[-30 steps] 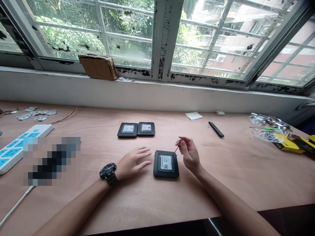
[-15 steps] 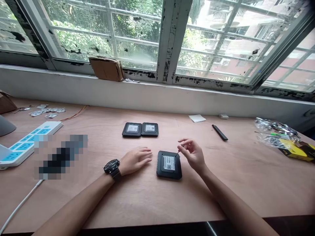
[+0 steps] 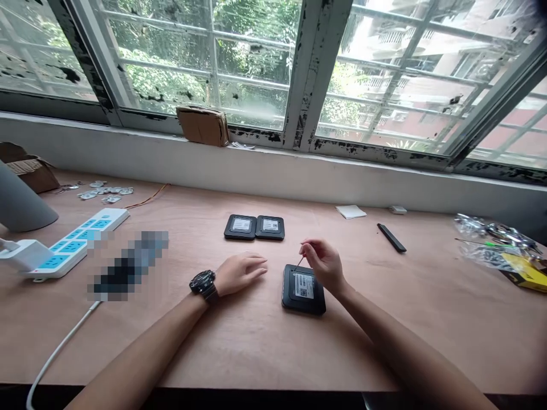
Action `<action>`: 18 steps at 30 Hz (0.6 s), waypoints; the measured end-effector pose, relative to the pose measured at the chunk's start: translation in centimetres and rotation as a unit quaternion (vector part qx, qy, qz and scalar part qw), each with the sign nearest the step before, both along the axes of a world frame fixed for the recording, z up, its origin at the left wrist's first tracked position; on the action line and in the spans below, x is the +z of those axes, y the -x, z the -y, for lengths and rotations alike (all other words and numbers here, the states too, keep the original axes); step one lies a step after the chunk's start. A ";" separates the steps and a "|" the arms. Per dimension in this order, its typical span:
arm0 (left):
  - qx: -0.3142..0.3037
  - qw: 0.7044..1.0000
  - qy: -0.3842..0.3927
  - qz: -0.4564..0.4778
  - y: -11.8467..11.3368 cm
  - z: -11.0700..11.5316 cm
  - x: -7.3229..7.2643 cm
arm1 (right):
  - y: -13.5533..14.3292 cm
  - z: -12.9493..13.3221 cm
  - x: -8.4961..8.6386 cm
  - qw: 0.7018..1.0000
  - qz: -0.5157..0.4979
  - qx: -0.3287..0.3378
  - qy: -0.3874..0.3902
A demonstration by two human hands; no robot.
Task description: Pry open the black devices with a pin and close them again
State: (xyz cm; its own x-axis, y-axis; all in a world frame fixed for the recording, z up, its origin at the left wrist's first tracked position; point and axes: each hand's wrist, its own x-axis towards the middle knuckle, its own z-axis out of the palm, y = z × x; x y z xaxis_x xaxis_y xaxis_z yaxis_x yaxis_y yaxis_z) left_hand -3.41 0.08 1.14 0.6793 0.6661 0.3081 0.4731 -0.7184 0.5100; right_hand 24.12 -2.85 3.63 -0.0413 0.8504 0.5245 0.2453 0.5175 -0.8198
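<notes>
A black square device (image 3: pixel 302 290) with a white label lies on the wooden table (image 3: pixel 239 347). My right hand (image 3: pixel 323 265) pinches a thin small screwdriver (image 3: pixel 300 262), whose tip meets the device near its upper left corner. To the left of the device, my left hand (image 3: pixel 241 273) rests on the table with its fingers stretched out, holding nothing; a black watch (image 3: pixel 204 285) is on that wrist. Two similar black devices (image 3: pixel 240 226) (image 3: pixel 270 227) lie side by side beyond my left hand, labels up.
On the left are a white power strip (image 3: pixel 79 245), a grey cylinder (image 3: pixel 25 199) and small bagged parts (image 3: pixel 106 192). A black bar (image 3: pixel 391 238) and white paper (image 3: pixel 351 212) lie back right, with plastic bags and a yellow box (image 3: pixel 525 273) farther right.
My right hand and the screwdriver have moved from the device's upper right corner to its upper left. The view has shifted, so the table's things appear farther right.
</notes>
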 end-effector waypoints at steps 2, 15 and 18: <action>-0.009 1.000 0.000 0.005 -0.1 0.1 0.2 | 0.0 -0.3 -0.5 1.000 -0.017 -0.006 0.005; -0.016 0.999 -0.051 -0.007 -0.3 0.0 0.1 | -0.2 -0.1 0.3 0.993 -0.016 0.103 0.047; -0.013 0.995 -0.097 -0.030 -0.6 0.2 -0.2 | -0.7 -0.5 0.6 0.992 -0.072 0.090 0.045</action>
State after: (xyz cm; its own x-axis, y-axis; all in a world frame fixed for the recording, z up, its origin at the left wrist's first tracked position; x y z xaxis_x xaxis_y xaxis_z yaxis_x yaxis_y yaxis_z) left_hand -2.79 -0.08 0.97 0.7166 0.5798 0.3876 0.4790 -0.8131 0.3308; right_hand 24.87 -2.39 4.26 -0.1267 0.8800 0.4578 0.0326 0.4650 -0.8847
